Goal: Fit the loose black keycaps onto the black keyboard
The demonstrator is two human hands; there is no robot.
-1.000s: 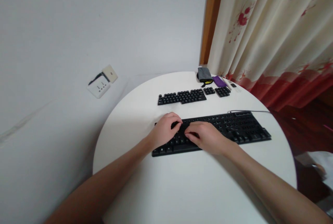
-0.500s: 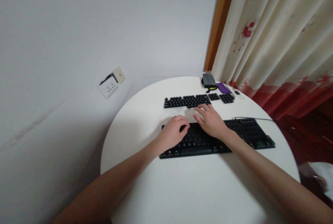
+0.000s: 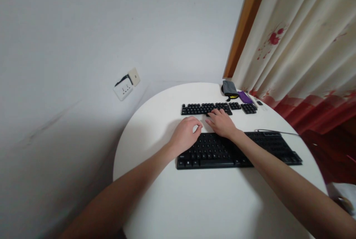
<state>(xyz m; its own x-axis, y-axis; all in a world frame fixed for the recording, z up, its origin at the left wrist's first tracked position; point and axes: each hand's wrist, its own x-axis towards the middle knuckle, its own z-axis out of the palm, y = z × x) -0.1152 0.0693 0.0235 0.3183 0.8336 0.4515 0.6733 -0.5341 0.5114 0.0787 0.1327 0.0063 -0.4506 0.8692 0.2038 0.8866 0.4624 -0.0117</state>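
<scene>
A black keyboard (image 3: pixel 214 163) lies on the white round table (image 3: pixel 178 202), its keys at left in place and its right part partly bare of caps. Behind it, loose black keycaps (image 3: pixel 194 109) are set out in rows. My left hand (image 3: pixel 185 133) hovers over the keyboard's upper left corner, thumb and forefinger tips pinched together; anything between them is too small to make out. My right hand (image 3: pixel 221 123) reaches past the keyboard's back edge, fingers apart, with the fingertips at the front of the keycap rows.
Smaller keycap groups (image 3: pixel 249 108) sit to the right. Beyond them lie a grey pouch (image 3: pixel 229 88) and a purple cloth (image 3: pixel 244 97). A cable (image 3: pixel 278 131) runs from the keyboard over the table's right side. A wall with a socket (image 3: pixel 123 89) stands at left, a curtain (image 3: pixel 300 46) at right.
My right hand has moved away from me, from above the keyboard to the keycap rows. My left hand has drawn slightly back from the keys, its fingertips closer together. The view has shifted slightly.
</scene>
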